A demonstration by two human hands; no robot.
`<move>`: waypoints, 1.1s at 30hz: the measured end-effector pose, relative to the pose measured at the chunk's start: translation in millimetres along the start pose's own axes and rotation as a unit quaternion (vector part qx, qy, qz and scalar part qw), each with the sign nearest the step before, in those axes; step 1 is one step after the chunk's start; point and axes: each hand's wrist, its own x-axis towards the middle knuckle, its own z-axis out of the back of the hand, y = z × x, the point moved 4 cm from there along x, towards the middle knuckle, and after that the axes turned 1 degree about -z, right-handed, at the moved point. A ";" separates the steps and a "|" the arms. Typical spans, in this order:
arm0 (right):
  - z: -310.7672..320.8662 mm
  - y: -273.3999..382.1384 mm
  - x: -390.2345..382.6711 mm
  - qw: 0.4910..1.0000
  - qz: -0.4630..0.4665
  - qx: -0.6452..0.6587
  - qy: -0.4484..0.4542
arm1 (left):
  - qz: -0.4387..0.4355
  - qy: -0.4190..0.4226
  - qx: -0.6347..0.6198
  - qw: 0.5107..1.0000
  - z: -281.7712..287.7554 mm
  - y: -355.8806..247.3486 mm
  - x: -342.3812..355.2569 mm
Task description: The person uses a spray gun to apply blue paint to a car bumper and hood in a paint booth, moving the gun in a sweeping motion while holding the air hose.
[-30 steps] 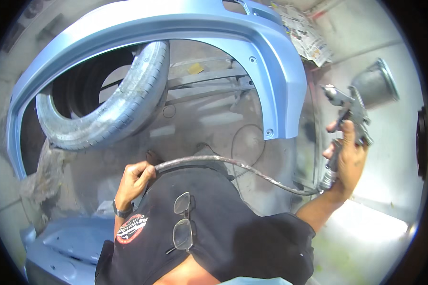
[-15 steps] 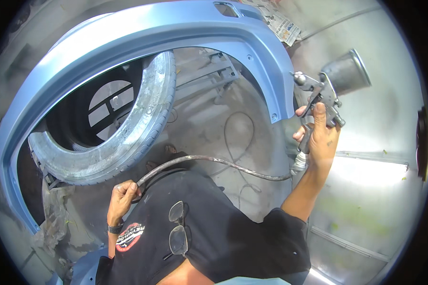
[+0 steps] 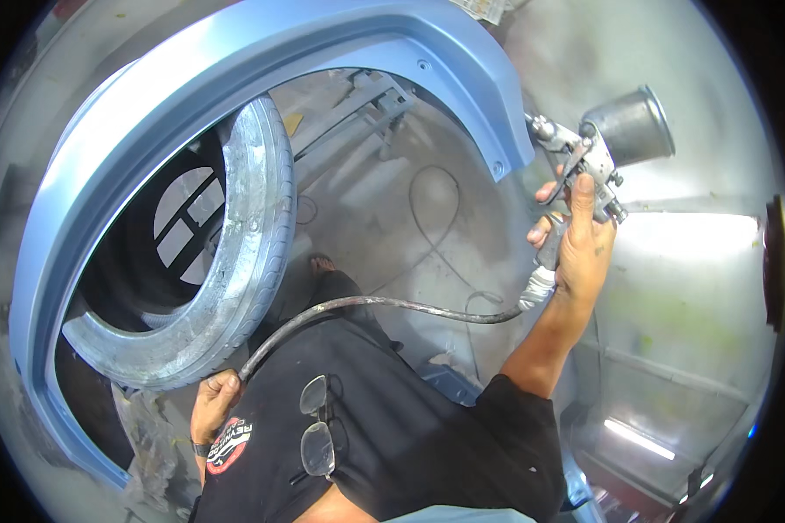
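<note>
My right hand (image 3: pixel 584 248) grips a metal spray gun (image 3: pixel 595 161) with a grey cup on top, its nozzle pointing left at the end of a light blue fender (image 3: pixel 262 65). White tape wraps the hose joint under the gun's handle. From there a stained air hose (image 3: pixel 392 302) runs across my body to my left hand (image 3: pixel 215 401), which is closed around it near my waist. The curved fender arches over a worn tire (image 3: pixel 262 227), dusted with pale blue paint. A small gap appears between nozzle and fender.
A metal stand (image 3: pixel 371 109) stands behind the fender. A thin looped cord (image 3: pixel 456 196) lies on the grey floor. Crumpled plastic sheeting (image 3: pixel 148 436) hangs at the lower left. Shiny pale walls (image 3: pixel 672 296) rise at the right.
The view has shifted and turned, so the fender and tire sit differently in it. My right hand still holds the spray gun by the fender's end; my left hand still holds the hose.
</note>
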 end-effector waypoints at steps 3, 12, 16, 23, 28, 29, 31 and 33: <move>26.2 -25.1 -31.3 0.995 0.009 -0.040 -0.096 | 0.027 0.011 0.056 0.998 24.2 11.6 -7.3; 43.6 -69.2 -148.1 0.965 -0.052 -0.026 -0.257 | 0.050 0.093 0.036 0.994 126.1 92.3 -62.3; 12.1 -48.8 -149.4 0.976 -0.022 -0.008 -0.215 | -0.034 0.075 0.077 0.994 140.7 64.5 -81.4; -38.7 8.3 -122.9 0.999 0.023 0.027 -0.037 | -0.078 0.022 0.000 0.997 128.3 27.6 -100.0; -60.8 17.4 -88.6 0.997 0.061 -0.013 -0.041 | -0.075 0.009 -0.022 0.997 117.4 18.0 -107.5; -66.3 22.0 -92.6 0.997 0.066 -0.016 -0.023 | -0.081 0.008 -0.027 0.996 119.4 20.7 -108.3; -83.5 37.4 -114.4 0.998 0.052 -0.039 0.013 | -0.086 0.003 -0.053 0.995 126.5 33.7 -114.5; -109.4 53.4 -147.8 0.994 0.042 -0.061 0.080 | -0.090 -0.019 -0.078 0.993 135.7 41.8 -125.7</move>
